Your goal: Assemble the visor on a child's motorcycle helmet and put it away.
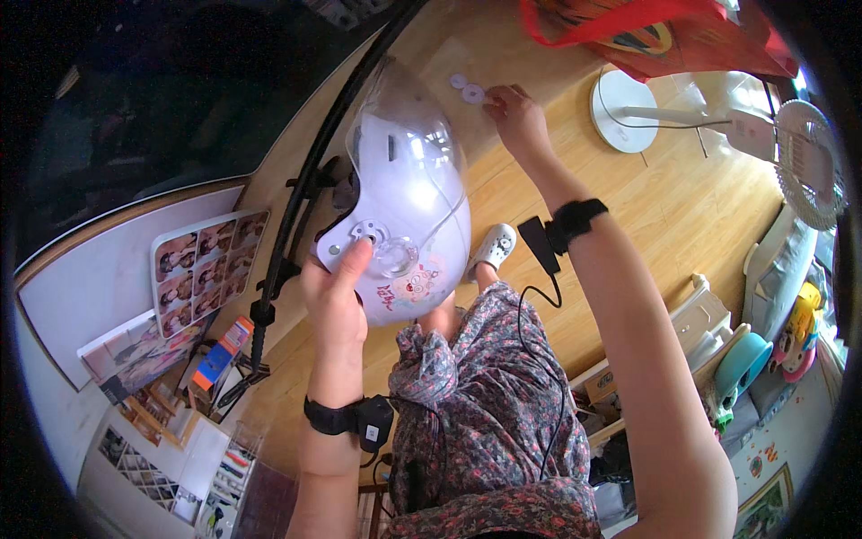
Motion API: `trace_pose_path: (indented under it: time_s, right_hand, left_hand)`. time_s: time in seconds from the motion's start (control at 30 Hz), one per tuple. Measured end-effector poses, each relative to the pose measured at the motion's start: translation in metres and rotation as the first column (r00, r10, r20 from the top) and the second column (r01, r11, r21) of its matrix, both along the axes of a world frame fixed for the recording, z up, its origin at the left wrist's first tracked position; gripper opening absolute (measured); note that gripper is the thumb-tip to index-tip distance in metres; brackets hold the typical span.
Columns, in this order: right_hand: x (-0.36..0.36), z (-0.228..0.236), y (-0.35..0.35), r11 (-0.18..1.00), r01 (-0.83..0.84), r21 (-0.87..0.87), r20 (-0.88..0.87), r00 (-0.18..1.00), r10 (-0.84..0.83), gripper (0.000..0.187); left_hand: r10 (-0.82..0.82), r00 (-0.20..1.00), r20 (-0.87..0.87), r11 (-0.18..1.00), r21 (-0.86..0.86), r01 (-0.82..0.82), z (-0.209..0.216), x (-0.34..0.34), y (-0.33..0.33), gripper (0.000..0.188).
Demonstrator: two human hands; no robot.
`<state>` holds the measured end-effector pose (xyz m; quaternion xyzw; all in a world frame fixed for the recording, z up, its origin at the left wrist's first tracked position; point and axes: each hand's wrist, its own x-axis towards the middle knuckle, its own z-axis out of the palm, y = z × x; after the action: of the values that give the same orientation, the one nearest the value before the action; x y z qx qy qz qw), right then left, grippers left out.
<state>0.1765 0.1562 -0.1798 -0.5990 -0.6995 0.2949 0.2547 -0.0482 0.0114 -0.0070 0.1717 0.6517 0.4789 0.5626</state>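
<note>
A pale lilac helmet (pixel 415 202) with a clear visor (pixel 409 99) and a cartoon print on its side is in my left hand (pixel 337 287). My left thumb presses beside the round visor pivot (pixel 368 235); the other fingers are hidden behind the shell. Beyond the helmet, on the wooden surface, lie small white round discs (pixel 473 93). My right hand (pixel 516 112) is right beside them, its fingers curled together. Whatever those fingertips may pinch is too small to make out.
A black pole (pixel 310 171) runs along the helmet's left, near a large dark screen (pixel 162 99). At upper right are a red bag (pixel 646 31) and a white fan (pixel 808 162) on a round base. My shoe (pixel 494 251) is on the wooden floor. A cable hangs by my right wrist.
</note>
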Motion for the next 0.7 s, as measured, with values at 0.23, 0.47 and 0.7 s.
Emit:
trace_pose_path:
  time_s: [0.23,0.47,0.7]
  right_hand:
    - [-0.034,0.001,0.015,0.996,0.069,-0.052,0.258,0.965,-0.053,0.033]
    - [-0.002,0.007,0.015,0.979,0.158,-0.128,0.150,0.979,-0.138,0.027]
    - [-0.028,0.173,-0.092,0.449,-0.200,-0.871,-0.383,0.848,-0.366,0.019]
  left_hand:
    - [0.022,0.995,0.099,1.000,-0.006,-0.022,0.003,-0.001,0.001,0.037]
    - [0.048,0.971,0.234,0.997,0.047,-0.060,0.005,0.013,0.012,0.030]
    - [0.029,0.971,0.236,1.000,0.006,-0.031,0.006,-0.001,0.004,0.028]
